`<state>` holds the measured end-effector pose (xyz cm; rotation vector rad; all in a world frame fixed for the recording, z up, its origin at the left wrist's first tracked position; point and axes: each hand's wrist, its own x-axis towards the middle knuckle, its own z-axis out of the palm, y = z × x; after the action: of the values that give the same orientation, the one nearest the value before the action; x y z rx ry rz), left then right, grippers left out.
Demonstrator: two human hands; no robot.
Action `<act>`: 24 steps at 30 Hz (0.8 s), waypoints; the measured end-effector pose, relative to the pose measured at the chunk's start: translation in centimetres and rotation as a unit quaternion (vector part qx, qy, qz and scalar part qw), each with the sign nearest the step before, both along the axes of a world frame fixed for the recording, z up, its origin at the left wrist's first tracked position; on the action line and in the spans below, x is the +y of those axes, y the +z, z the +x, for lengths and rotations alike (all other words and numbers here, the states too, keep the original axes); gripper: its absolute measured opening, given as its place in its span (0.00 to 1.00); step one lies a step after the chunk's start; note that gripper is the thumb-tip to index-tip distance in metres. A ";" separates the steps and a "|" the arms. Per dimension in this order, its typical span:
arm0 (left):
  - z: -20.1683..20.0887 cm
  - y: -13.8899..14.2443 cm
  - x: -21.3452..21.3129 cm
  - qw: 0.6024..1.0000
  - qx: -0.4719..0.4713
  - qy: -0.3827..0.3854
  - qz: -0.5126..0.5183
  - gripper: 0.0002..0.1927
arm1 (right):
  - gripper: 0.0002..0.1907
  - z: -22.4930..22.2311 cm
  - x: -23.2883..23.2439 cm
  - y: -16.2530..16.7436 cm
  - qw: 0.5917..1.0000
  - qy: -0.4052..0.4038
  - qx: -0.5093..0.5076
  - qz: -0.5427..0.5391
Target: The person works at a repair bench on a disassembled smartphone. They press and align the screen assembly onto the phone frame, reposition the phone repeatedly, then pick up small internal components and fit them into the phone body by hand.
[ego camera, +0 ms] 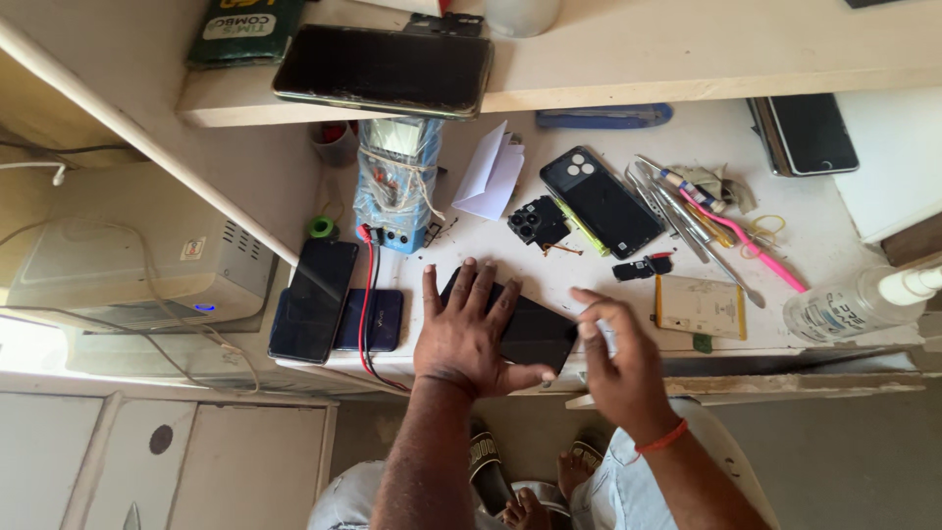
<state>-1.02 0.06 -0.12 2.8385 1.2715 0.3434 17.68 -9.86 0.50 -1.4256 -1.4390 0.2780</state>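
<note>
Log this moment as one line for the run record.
left hand: flat on black phone | right hand: beside it, blurred, grip unclear | battery: lying right of hands | white table

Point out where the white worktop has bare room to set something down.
Bare patches: between the folded white paper and the left hand; and right of the tweezers, toward the spray bottle. Crowded: around the black phone back, camera module and battery.
</note>
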 end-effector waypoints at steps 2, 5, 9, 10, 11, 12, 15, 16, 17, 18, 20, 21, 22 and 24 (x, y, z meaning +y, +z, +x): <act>0.2 0.1 0.1 1.000 -0.001 0.007 -0.006 0.69 | 0.03 0.6 0.4 -0.3 0.999 -0.037 0.004 0.029; 0.2 0.0 -0.1 0.999 -0.010 0.035 0.005 0.69 | 0.03 1.4 0.9 -0.5 0.995 -0.087 0.035 0.031; 0.0 -0.1 -0.5 0.995 -0.058 0.067 0.041 0.66 | 0.04 1.5 1.0 -0.3 0.994 -0.104 0.044 -0.002; 0.0 0.0 -0.5 0.995 -0.056 0.067 0.039 0.66 | 0.05 1.3 0.9 -0.2 0.993 -0.111 0.033 -0.008; 0.0 0.1 -0.5 0.996 -0.055 0.068 0.035 0.67 | 0.05 1.2 0.8 -0.1 0.994 -0.111 0.022 -0.008; 0.1 0.2 -0.5 0.996 -0.055 0.068 0.033 0.68 | 0.05 1.1 0.8 0.1 0.994 -0.110 0.011 -0.007; 0.1 0.7 -0.3 0.998 0.000 0.055 -0.040 0.67 | 0.07 1.2 0.8 0.6 0.994 -0.107 -0.004 -0.012; 0.1 0.7 -0.3 0.998 -0.001 0.045 -0.036 0.65 | 0.07 1.3 0.9 0.7 0.994 -0.105 -0.005 -0.015; 0.1 0.8 -0.2 0.999 -0.002 0.035 -0.032 0.63 | 0.08 1.3 1.1 0.7 0.994 -0.108 -0.005 -0.020; 0.1 0.8 -0.2 0.999 -0.003 0.026 -0.028 0.61 | 0.08 1.4 1.2 0.8 0.993 -0.111 -0.004 -0.025; 0.1 0.6 -0.3 1.000 -0.013 0.015 -0.011 0.56 | 0.08 1.5 1.6 0.8 0.994 -0.107 -0.016 -0.032; 0.1 0.4 -0.2 1.000 -0.018 0.010 -0.002 0.53 | 0.08 1.7 2.0 0.9 0.994 -0.100 -0.029 -0.031; 0.1 0.3 -0.2 1.000 -0.019 0.007 0.006 0.50 | 0.08 1.9 2.4 0.9 0.994 -0.093 -0.042 -0.030; 0.0 0.0 -0.1 1.000 -0.019 0.002 0.024 0.45 | 0.07 2.0 3.1 1.1 0.991 -0.098 -0.027 -0.083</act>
<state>-0.97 -0.07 -0.08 2.8537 1.2794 0.4314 19.66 -6.77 1.55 -1.7081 -1.3307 0.2406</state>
